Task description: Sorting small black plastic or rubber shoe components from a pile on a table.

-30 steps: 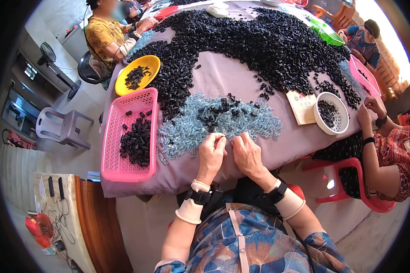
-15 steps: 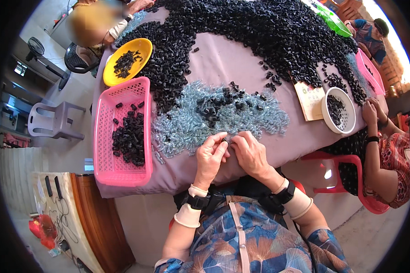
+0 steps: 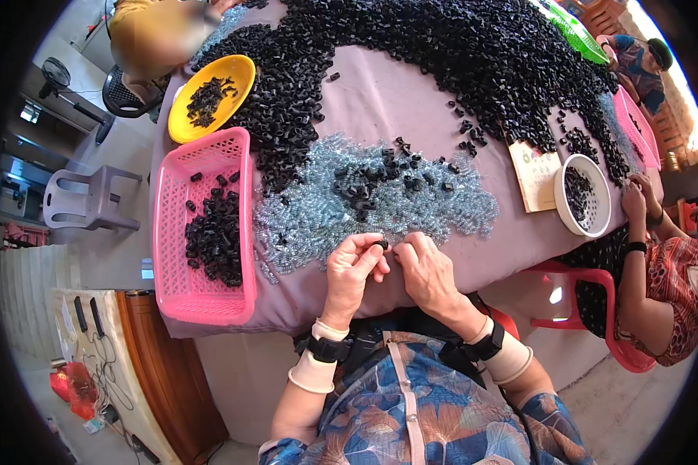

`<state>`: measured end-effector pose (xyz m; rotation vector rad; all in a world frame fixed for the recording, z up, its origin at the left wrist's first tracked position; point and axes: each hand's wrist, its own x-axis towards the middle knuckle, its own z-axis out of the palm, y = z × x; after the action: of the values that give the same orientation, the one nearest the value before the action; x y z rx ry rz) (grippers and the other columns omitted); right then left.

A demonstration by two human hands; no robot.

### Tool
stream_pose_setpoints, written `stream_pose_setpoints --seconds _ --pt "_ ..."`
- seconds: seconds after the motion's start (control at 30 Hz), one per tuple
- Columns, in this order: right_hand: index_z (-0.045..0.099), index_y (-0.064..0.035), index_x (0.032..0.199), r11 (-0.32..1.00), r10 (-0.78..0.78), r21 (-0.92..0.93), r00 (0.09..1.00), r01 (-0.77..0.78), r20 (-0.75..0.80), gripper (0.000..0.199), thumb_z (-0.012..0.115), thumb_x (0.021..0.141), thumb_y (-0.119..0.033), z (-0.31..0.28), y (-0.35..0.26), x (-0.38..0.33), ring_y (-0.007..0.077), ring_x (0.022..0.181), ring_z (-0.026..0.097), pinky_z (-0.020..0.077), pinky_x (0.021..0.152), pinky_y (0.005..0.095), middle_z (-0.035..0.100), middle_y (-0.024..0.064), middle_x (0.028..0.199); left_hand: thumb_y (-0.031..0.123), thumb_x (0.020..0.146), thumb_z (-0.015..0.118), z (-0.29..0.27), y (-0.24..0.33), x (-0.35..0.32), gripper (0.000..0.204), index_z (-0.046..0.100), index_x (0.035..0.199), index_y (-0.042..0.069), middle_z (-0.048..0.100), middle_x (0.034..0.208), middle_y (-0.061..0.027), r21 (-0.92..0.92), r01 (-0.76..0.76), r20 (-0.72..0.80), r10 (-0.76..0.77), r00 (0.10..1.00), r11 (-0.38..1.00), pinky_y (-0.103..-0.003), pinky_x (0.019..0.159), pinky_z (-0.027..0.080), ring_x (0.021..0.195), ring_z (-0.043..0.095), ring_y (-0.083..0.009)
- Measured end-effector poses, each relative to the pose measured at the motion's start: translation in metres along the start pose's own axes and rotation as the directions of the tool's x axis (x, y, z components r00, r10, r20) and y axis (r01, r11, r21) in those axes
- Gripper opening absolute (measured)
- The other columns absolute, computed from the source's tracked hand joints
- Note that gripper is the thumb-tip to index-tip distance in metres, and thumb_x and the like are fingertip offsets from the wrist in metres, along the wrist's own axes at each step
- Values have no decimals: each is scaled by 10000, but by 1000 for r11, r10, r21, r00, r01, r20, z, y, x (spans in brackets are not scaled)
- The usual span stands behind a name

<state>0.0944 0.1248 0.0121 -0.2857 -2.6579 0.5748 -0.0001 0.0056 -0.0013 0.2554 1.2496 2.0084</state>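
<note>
Between the thumb and forefinger of my left hand (image 3: 350, 273) is a small black plastic piece (image 3: 381, 244). My right hand (image 3: 427, 273) is pinched closed just beside it, its fingertips hiding whatever they hold. Both hands are over the near edge of the table, in front of a heap of small clear bluish plastic pieces (image 3: 306, 225). Several black pieces (image 3: 362, 190) lie scattered on the middle of that heap. To the left of my hands stands a pink basket (image 3: 248, 298) with more black pieces in it.
A large mound of black pieces (image 3: 488, 58) spreads over the far table. A yellow bowl (image 3: 180, 124) stands at the left; a booklet (image 3: 533, 174) and a white basket (image 3: 605, 209) at the right. Other people (image 3: 667, 287) sit around the table. A grey chair (image 3: 93, 198) stands left.
My hands have shifted slightly down and left, and the black piece in my left fingers shows more plainly. The view has tilted slightly.
</note>
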Motion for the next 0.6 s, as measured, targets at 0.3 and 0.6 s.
stream_pose_setpoints --seconds 0.3,0.6 --pt "541 -15 935 855 205 493 978 -160 -38 120 553 820 18 -12 -9 8 243 648 575 460 545 331 536 109 800 57 878 589 2 3 -1 158 584 1030 14 606 768 -29 26 -9 -1 9 1000 1000 -180 522 426 603 540 -61" --pt "564 -7 917 779 256 592 967 -205 -2 96 558 827 23 -9 -13 11 208 593 578 458 518 300 551 110 794 63 893 567 1 6 -1 150 595 1034 20 594 716 -12 57 7 45 -9 999 998 -176 500 412 575 514 -52"
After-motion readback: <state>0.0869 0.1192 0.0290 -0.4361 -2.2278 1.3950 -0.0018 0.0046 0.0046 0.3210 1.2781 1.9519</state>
